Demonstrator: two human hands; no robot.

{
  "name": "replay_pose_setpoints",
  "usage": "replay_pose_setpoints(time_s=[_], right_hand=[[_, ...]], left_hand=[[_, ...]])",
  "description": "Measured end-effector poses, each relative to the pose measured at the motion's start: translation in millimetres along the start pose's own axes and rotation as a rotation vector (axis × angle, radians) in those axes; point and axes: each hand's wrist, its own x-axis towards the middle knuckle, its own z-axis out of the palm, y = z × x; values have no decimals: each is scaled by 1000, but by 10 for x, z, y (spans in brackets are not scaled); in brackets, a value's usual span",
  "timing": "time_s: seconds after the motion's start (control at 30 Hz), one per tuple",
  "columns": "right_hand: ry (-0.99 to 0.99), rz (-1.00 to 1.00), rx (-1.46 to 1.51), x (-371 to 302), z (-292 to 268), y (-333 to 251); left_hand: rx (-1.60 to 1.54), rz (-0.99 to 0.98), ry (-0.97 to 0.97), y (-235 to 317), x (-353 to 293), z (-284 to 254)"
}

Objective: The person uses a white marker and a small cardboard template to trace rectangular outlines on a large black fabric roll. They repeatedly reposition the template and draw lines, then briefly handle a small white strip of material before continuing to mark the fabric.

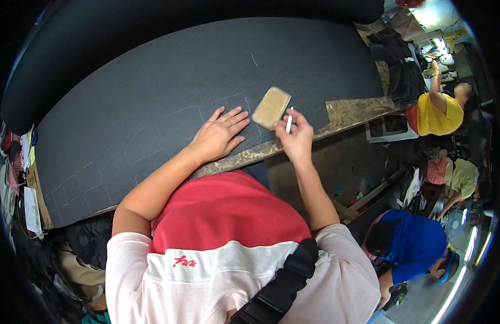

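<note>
My left hand [220, 132] lies flat on a sheet of dark fabric [169, 70], its fingers spread. Faint pale outlines of rounded squares run in rows across the fabric, from the far left end to beside this hand. Between my hands is a tan, rounded rectangular template [272, 108], slightly blurred and tilted. My right hand [297, 137] is closed around a short white marking stick [289, 120]; whether it is chalk or a pen I cannot tell. The template's near corner meets the right thumb and fingers, but the exact grip there is hidden.
A large dark roll [98, 48] runs along the table's far side. The worn wooden table edge [347, 116] shows at right, near stacked dark cut pieces [404, 75]. Cloth scraps [82, 259] lie lower left. People in yellow [441, 114], light green and blue [417, 237] are to the right.
</note>
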Motion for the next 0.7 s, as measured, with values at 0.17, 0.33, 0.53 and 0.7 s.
replay_pose_setpoints(time_s=[0.17, 0.33, 0.53, 0.7], right_hand=[[-96, -227, -452, 130, -338, -178], [-203, -562, -488, 551, -197, -65], [-286, -498, -649, 582, -104, -39], [-162, -330, -771, 404, -200, -24]], left_hand=[[-106, -13, 79, -1, -32, -23], [-114, -28, 101, 8, -6, -25], [-167, -58, 124, 20, -5, -46], [-142, -50, 228, 140, 144, -90]])
